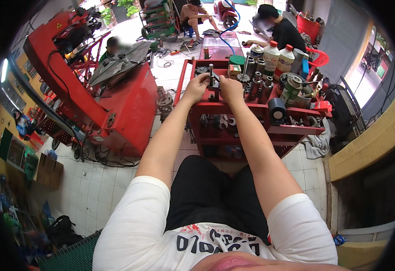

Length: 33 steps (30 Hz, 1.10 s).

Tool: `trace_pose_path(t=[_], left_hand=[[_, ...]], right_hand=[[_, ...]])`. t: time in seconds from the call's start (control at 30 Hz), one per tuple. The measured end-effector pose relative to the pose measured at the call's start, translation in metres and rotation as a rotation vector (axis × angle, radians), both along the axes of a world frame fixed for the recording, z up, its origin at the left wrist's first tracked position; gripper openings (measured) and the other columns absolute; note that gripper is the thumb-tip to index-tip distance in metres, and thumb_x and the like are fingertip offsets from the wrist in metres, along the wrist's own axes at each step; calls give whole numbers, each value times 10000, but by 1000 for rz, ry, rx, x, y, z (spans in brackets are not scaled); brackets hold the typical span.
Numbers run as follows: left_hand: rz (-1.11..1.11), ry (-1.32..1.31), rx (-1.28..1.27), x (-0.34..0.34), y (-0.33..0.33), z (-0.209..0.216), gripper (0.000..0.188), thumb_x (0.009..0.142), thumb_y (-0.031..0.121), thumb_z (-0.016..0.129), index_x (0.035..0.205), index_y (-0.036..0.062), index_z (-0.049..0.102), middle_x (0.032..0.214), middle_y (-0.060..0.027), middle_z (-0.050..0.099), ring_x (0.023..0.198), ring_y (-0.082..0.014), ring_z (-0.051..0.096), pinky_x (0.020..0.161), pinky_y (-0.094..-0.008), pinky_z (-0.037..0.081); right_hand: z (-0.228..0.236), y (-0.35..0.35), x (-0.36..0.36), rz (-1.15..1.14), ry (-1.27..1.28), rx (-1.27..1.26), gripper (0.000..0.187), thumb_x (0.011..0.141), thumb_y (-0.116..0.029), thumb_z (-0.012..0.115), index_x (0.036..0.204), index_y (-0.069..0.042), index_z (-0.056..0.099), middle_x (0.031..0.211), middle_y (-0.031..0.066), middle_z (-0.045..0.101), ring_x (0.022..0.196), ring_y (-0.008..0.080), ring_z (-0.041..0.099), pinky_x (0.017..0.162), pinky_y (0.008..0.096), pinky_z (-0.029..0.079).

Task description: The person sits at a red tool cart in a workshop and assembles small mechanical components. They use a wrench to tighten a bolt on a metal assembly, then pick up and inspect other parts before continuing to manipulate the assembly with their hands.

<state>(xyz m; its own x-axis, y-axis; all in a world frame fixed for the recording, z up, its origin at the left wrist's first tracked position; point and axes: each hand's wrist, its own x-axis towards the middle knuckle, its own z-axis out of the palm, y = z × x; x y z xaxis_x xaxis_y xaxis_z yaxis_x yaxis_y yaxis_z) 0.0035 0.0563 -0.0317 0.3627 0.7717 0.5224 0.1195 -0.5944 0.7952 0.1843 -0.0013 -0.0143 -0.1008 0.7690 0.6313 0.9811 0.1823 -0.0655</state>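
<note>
Both my arms reach forward over a red tool cart (pixel 251 110). My left hand (pixel 196 86) and my right hand (pixel 230 89) meet at the cart's top shelf, fingers closed around a small dark metal part (pixel 212 77) held between them. What kind of part it is cannot be told at this size. Upright metal sockets (pixel 260 88) stand just right of my right hand.
White bottles with red caps (pixel 279 55) and cans crowd the cart's far right. A black roll (pixel 277 109) sits on its lower shelf with wrenches (pixel 224 121). A big red machine (pixel 116 99) stands left. Other people work at the back (pixel 279 31). White tiled floor (pixel 93 189).
</note>
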Motion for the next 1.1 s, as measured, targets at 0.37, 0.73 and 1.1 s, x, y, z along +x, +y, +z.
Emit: trace_pose_path(t=[0.37,0.73,1.1], left_hand=[[-56,32,-32,0,-13,8,219,1015,126,595,1179,7,679,1088,-107,742,1031,-194,682,950,-326,496],[-46,-126,-94,-6,-20,12,458,925,89,751,1359,51,606,1024,-67,739,971,-146,672,894,-311,534],[-82,-160,-129,-13,-17,17,774,904,216,809,1551,67,411,1173,-91,721,1068,-125,652,949,-295,505]], right_hand=[[-2,-2,3,26,23,0,139,815,-74,632,951,-76,599,750,156,704,738,371,722,648,487,568],[6,-7,-4,31,47,-52,184,787,-82,664,957,-78,592,777,171,709,760,384,722,662,500,568],[2,-6,-4,39,49,-30,191,797,-103,664,977,-91,600,780,173,707,763,390,717,674,506,561]])
